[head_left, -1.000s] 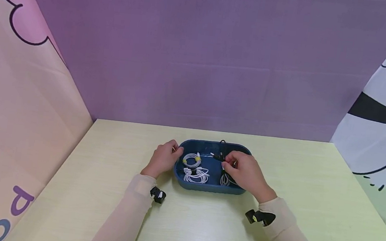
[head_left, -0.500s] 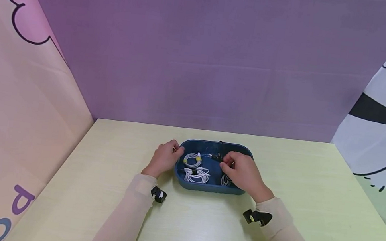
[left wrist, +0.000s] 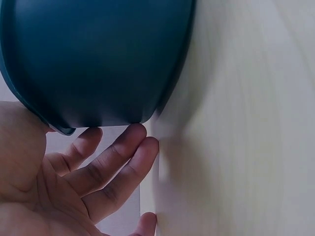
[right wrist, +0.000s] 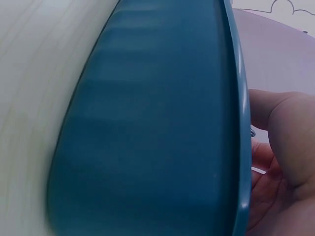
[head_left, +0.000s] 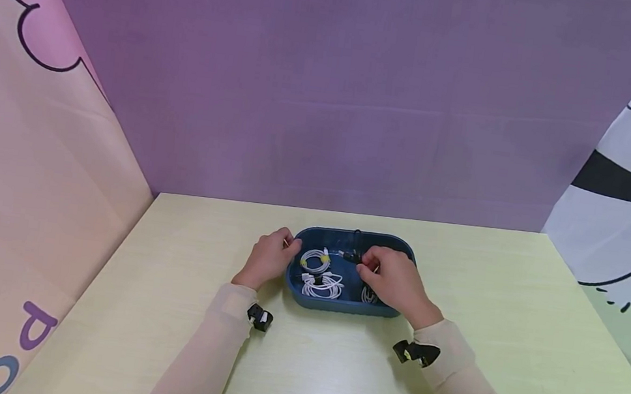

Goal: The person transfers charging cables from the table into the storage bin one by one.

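A dark blue oval tray (head_left: pixel 314 303) stands on the table. My left hand (head_left: pixel 268 258) holds its left end, thumb over the rim and fingertips (left wrist: pixel 135 132) against the outer wall. Over the tray's right half, my right hand (head_left: pixel 394 279) pinches a black cable (head_left: pixel 352 257) between thumb and fingers; its metal plug points left and a thin loop stands up near the back rim. In the right wrist view the tray's wall (right wrist: pixel 147 128) hides the fingertips and the cable. A coiled white cable with yellow ties (head_left: pixel 315 261) lies in the left half.
Another white coiled cable (head_left: pixel 323 286) lies in front of the yellow-tied one. A grey cable bundle (head_left: pixel 368 294) sits under my right hand, partly covered. The pale wooden table (head_left: pixel 318 368) meets a purple backdrop (head_left: pixel 328 93) behind; printed cloths hang at both sides.
My right hand has shifted slightly left with the black cable, and the cable's loop has sunk a little toward the back rim. My left hand stays at the tray's left end.
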The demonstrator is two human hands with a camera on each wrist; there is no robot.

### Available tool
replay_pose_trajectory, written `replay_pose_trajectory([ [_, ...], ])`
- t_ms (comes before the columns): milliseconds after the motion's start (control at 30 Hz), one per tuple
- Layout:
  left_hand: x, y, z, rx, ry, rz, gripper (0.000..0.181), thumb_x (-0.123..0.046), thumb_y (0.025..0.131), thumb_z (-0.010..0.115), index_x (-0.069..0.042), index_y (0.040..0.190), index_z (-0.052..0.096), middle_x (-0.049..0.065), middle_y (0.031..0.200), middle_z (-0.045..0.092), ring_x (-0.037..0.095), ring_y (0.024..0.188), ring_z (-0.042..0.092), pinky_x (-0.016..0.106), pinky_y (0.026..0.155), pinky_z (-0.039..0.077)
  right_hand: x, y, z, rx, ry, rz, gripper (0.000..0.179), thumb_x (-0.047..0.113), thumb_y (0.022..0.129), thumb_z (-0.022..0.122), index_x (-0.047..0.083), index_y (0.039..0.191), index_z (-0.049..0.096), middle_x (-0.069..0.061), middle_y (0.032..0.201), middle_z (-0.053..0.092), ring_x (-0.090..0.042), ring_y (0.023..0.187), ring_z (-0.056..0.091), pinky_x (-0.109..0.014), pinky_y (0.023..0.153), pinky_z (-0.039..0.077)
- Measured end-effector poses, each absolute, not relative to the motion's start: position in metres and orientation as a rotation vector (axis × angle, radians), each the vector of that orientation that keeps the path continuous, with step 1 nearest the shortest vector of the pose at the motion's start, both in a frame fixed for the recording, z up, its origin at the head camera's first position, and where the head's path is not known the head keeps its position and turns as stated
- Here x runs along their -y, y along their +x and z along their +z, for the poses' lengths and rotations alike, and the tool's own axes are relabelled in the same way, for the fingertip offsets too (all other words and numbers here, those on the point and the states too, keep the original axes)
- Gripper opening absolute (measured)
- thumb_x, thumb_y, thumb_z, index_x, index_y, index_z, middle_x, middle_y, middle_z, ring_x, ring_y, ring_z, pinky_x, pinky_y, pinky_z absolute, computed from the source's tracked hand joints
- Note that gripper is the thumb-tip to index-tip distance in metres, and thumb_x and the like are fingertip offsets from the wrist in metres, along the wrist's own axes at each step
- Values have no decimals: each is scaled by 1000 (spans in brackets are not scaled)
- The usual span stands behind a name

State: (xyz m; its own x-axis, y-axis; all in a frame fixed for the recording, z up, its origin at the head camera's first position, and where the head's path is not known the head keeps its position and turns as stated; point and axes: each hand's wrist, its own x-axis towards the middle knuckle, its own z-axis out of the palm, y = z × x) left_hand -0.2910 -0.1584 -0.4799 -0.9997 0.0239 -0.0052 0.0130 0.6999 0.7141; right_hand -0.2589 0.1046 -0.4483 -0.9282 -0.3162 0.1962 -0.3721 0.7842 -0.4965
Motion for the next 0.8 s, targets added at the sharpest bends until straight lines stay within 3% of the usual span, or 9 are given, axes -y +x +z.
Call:
replay_pose_trajectory([
  [800, 159, -292, -481, -2887, 46, 1206, 27, -34, 105, 55, -9, 96, 59, 4, 76, 57, 21, 69, 53, 29, 61, 38, -86, -265, -446, 2931, 480, 772, 13, 24, 94, 74, 12, 92, 71, 2, 76, 67, -12, 60, 54, -26, 55, 44],
])
